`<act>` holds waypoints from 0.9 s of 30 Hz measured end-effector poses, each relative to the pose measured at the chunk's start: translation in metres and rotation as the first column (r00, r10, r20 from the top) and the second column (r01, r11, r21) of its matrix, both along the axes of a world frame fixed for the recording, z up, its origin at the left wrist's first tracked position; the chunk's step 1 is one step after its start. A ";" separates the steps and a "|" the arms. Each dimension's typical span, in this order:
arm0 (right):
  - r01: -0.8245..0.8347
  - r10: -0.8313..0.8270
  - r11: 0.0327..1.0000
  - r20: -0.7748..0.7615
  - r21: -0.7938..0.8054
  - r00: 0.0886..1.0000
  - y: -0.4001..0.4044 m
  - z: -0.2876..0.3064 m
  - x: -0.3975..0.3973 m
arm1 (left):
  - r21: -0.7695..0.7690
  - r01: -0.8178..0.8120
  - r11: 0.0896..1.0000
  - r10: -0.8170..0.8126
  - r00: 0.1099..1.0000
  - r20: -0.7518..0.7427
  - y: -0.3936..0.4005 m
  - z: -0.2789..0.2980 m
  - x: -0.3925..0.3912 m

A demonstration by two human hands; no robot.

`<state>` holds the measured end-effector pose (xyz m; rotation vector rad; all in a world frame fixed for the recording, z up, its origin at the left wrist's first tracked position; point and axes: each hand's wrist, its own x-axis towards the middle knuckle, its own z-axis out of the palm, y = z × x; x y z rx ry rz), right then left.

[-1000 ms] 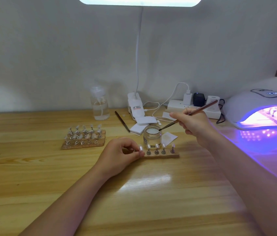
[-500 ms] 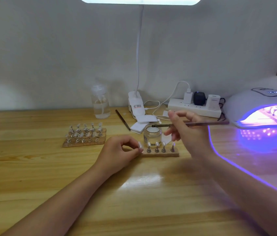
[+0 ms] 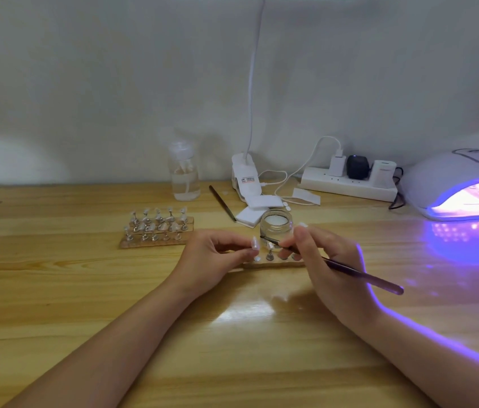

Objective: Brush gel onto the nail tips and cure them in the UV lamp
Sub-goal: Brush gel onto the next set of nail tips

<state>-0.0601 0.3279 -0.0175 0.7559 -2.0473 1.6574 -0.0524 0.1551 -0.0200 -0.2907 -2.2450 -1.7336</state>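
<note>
Head view: a person's two bare forearms reach over a wooden table [image 3: 55,290].
Landmark: a small glass gel jar [image 3: 276,225], open, at the table's middle.
Left hand [image 3: 217,257]: just in front of the jar and to its left; fingers curled, pinching a nail tip on its stand [image 3: 254,244], lifted above the strip.
Right hand [image 3: 329,260]: in front of the jar and to its right; fingers curled round a thin brush [image 3: 350,270]. The bristle end points at the held nail tip; whether it touches, I cannot tell.
Holder strip [image 3: 273,262]: a wooden strip in front of the jar, between the hands, with more nail tips standing on it.
Second holder [image 3: 155,231]: left of the jar, carrying rows of nail tips.
UV lamp [image 3: 461,184]: far right of the jar, glowing purple, with something inside.
Behind the jar: a clear bottle [image 3: 184,175], white pads [image 3: 257,207], a spare brush [image 3: 222,203] and a power strip [image 3: 350,185].
</note>
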 end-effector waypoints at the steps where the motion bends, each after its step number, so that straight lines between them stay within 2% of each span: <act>1: 0.000 0.000 1.000 -0.006 0.002 1.000 0.000 -0.001 -0.001 | -0.008 0.003 1.000 -0.003 1.000 -0.007 0.000 0.000 0.000; 8: 0.010 -0.007 0.998 -0.044 0.064 0.999 -0.003 -0.004 -0.003 | -0.024 0.011 1.000 -0.012 1.000 -0.029 -0.001 -0.001 -0.001; 27: 0.001 0.004 0.996 -0.051 0.089 0.999 -0.002 -0.009 -0.008 | -0.066 0.013 0.998 -0.012 1.000 0.014 -0.001 0.000 -0.001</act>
